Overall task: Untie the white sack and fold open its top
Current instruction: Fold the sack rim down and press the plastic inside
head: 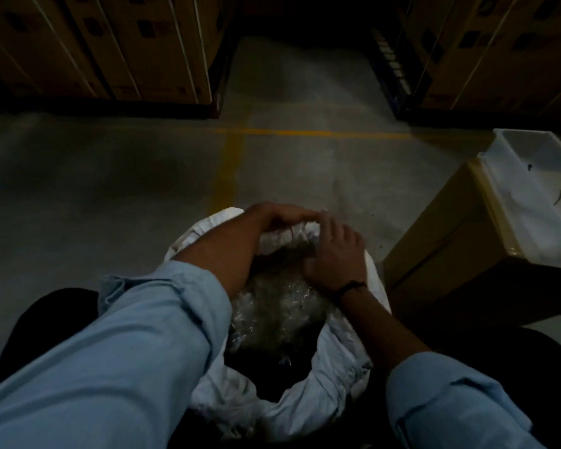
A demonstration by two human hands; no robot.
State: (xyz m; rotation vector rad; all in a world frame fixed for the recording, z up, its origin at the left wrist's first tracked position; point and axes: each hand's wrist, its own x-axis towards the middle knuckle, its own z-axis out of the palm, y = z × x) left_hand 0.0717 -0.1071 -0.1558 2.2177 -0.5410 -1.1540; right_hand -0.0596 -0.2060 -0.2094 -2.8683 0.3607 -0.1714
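- Sack (pixel 305 406) stands on the floor (pixel 110 189) between the person's knees, mouth open, clear plastic (pixel 272 306) inside.
- Left hand (pixel 272 215) curls over the rolled far rim, gripping it.
- Right hand (pixel 334 254) pinches the same rim beside it.
- Box (pixel 441 254) sits to the right.

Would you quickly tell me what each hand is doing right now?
Left hand: closed on the far rim of the white sack.
Right hand: gripping the same rolled rim beside it.
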